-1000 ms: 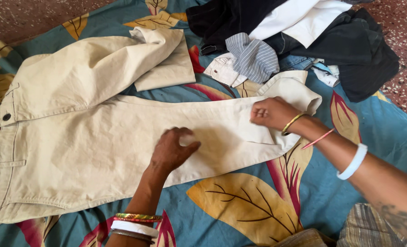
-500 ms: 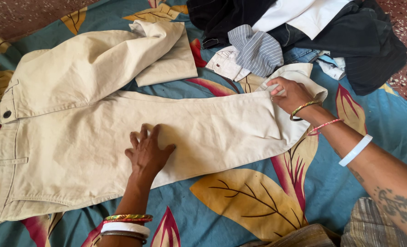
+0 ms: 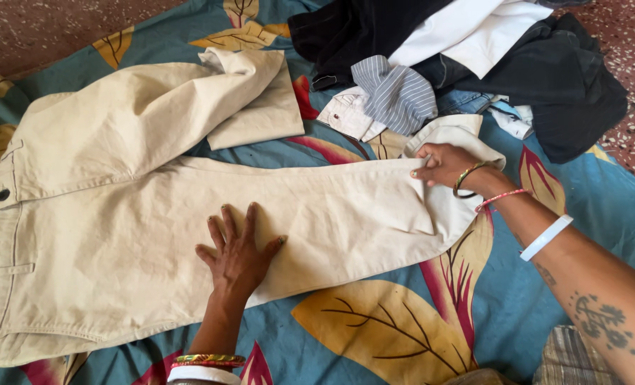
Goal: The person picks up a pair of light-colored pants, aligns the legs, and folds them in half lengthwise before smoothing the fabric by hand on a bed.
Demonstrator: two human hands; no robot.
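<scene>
On beige trousers (image 3: 118,235), left hand (image 3: 237,253) presses flat, fingers spread; right hand (image 3: 446,165) pinches the hem.

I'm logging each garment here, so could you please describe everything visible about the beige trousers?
The beige trousers look like sturdy cotton, with a dark waist button and pocket seams. They lie flat on the leaf-print bedsheet, one leg folded and rumpled. The left hand presses flat on the straight leg; the right hand grips its hem.
</scene>
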